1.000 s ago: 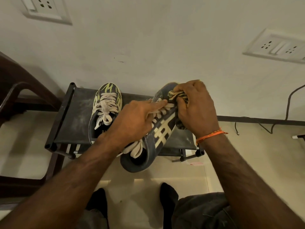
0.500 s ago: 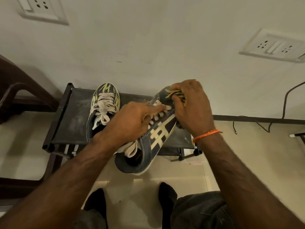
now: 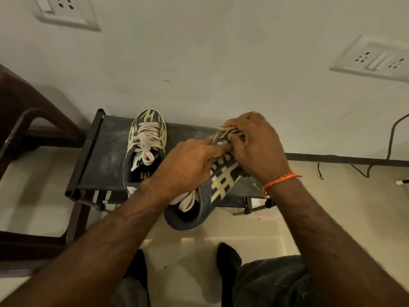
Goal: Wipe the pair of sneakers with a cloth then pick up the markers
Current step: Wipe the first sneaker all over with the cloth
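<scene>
2 hands: left hand [image 3: 190, 165] fingers grip tilted sneaker [image 3: 212, 191], right hand [image 3: 259, 149] clamps cloth [image 3: 232, 131].

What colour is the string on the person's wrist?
Orange. The thin thread bracelet on the right wrist shows best in the head view.

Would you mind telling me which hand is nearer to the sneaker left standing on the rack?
Left. The left hand is just right of the standing sneaker, its wrist almost at the heel; the right hand is farther right, on the other sneaker's toe.
</scene>
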